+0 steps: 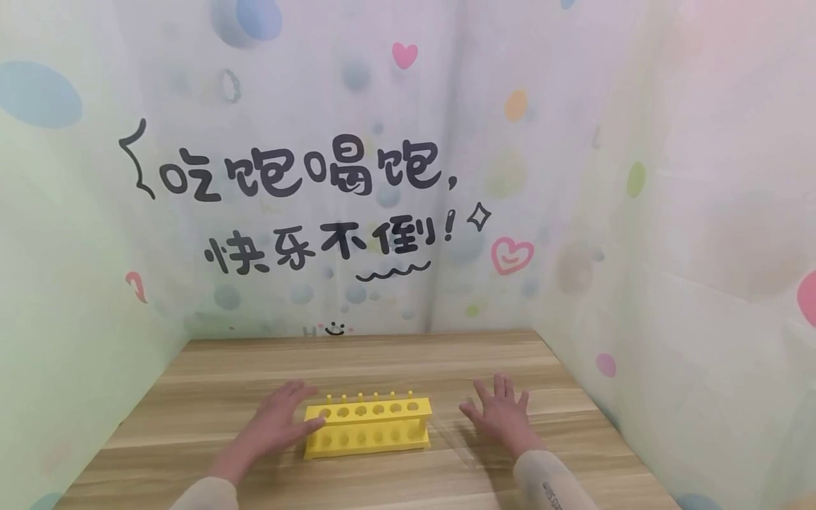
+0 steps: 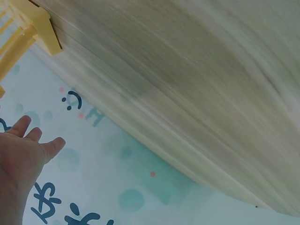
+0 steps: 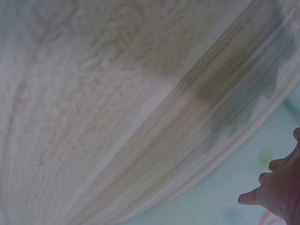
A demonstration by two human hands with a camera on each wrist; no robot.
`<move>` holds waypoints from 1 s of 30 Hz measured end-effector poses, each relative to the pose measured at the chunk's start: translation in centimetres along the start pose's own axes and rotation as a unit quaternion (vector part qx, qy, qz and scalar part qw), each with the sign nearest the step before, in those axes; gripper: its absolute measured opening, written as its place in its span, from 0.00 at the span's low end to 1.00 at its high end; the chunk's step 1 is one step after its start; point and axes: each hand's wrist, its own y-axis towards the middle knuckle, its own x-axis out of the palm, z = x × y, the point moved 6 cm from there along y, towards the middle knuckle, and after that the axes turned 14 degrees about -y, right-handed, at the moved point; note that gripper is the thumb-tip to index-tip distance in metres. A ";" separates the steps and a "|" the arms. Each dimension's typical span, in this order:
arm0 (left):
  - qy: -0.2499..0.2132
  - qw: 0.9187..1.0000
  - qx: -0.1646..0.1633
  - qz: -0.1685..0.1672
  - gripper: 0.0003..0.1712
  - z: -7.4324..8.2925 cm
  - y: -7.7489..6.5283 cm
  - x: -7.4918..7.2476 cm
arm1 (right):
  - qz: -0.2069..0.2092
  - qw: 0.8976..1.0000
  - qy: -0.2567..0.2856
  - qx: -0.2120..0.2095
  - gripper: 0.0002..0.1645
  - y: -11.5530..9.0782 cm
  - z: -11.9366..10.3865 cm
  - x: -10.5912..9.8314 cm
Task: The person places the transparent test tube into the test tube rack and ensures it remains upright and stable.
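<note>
A yellow test tube rack [image 1: 368,445] stands on the wooden table, its top row of several round holes bare and short pegs along its back. My left hand [image 1: 275,419] is at the rack's left end with fingers spread, the thumb overlapping the top corner in the head view. In the left wrist view a gap shows between that hand [image 2: 23,152] and the rack [image 2: 35,23]. Over to the right of the rack, my right hand [image 1: 501,416] is spread above the table and holds nothing. Its fingers are also splayed in the right wrist view, where the hand [image 3: 281,187] is partly cut off.
The wooden table [image 1: 357,361] meets patterned walls at the back and both sides. Dark writing marks the back wall [image 1: 331,85]. Faint pale streaks lie on the tabletop between rack and right hand; whether they are a clear object or a reflection, I cannot tell.
</note>
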 end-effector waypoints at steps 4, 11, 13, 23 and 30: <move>-0.017 1.000 0.014 0.000 0.36 0.2 0.0 0.3 | 0.001 1.000 0.001 -0.004 0.42 0.0 -0.3 0.0; -0.079 0.997 -0.019 -0.005 0.31 0.0 -0.1 0.7 | 0.007 1.000 0.015 -0.010 0.41 0.0 -1.2 -0.2; -0.098 0.995 -0.027 -0.008 0.30 -0.1 -0.2 0.8 | 0.013 1.000 0.021 -0.012 0.41 0.1 -1.5 -0.2; -0.144 0.989 -0.042 -0.008 0.23 -0.5 -0.2 1.3 | 0.037 0.998 0.040 -0.013 0.39 0.7 -2.6 0.2; -0.153 0.987 -0.036 -0.002 0.23 -0.4 -0.3 1.5 | 0.047 0.997 0.065 -0.016 0.37 0.6 -3.4 -0.4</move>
